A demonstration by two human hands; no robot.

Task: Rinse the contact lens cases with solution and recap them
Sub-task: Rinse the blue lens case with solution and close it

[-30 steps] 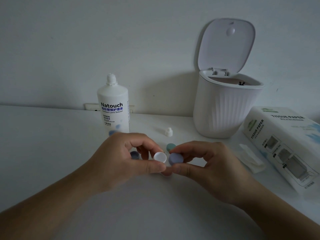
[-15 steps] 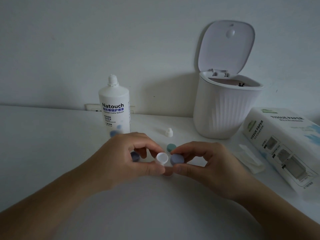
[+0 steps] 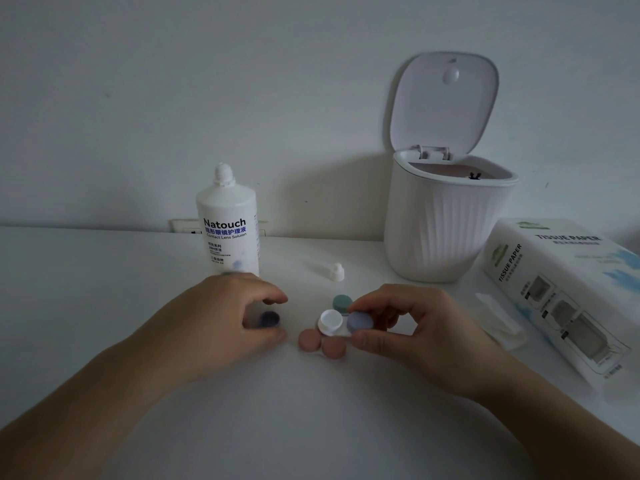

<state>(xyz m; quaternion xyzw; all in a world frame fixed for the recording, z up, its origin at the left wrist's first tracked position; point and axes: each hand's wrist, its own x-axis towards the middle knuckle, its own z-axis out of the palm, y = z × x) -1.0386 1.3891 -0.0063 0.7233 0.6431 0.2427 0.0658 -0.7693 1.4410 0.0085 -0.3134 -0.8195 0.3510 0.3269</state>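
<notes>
Holding a small lens case, my right hand (image 3: 412, 327) pinches it between thumb and fingertips just above the table (image 3: 104, 306). That case (image 3: 341, 323) has one open white well facing up and one lavender-blue cap beside it. My left hand (image 3: 225, 320) hovers a little to the left, fingers loosely curved and gripping nothing, cupped over a dark blue cap (image 3: 269, 319) lying on the table.

I judge the case very light, stiff plastic, probably slick if solution has wetted it, so a rim pinch on the capped side looks safest to me while the other hand screws the cap on. The cap is tiny and could roll or skid away; its edge is the place to take it.

Just near of the held case sits a second case with two pinkish caps (image 3: 322, 342), and a green cap (image 3: 342, 303) shows just behind.

Farther back, left of centre, the solution bottle (image 3: 227, 233) stands upright and uncapped; its small white cap (image 3: 336, 271) stands on the table to its right. A white ribbed bin (image 3: 443, 230) with its lid up stands far right, a tissue pack (image 3: 561, 289) lies at the right edge, with folded tissue (image 3: 498, 323) beside it. Smooth white tabletop, plain pale wall (image 3: 173, 98), dim light.
</notes>
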